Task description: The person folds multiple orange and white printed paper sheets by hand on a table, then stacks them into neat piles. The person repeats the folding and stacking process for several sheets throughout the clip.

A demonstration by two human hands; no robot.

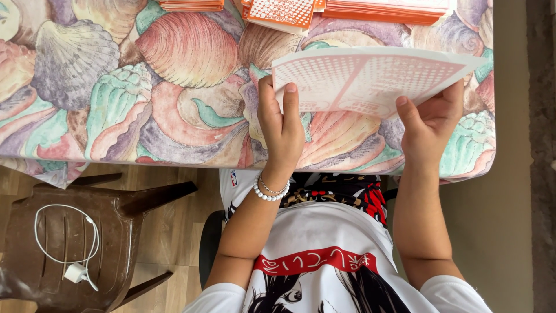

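Two hands are gripping one card (pixel 370 81), and we are seeing it held flat just above the near half of the table (pixel 116 104). The left hand (pixel 281 124) is pinching the card's near left corner, thumb on top and fingers curled under. The right hand (pixel 431 124) is clasping the near right edge the same way, thumb lying on the pale pink print. The card's far edge is tilting up toward us, and its right corner is reaching almost to the table's right edge.

We are finding open room on the left, where the shell-patterned cloth is lying bare out to the left edge. Along the far edge, orange stacks (pixel 382 10) are sitting well apart from the card. The cloth's near edge is hanging over just beyond the wrists, and a bead bracelet (pixel 270 193) is circling the left one. Beside the table's left corner, a brown chair (pixel 75 243) is standing on the floor with a white charger (pixel 72 269) and cable lying on its seat.
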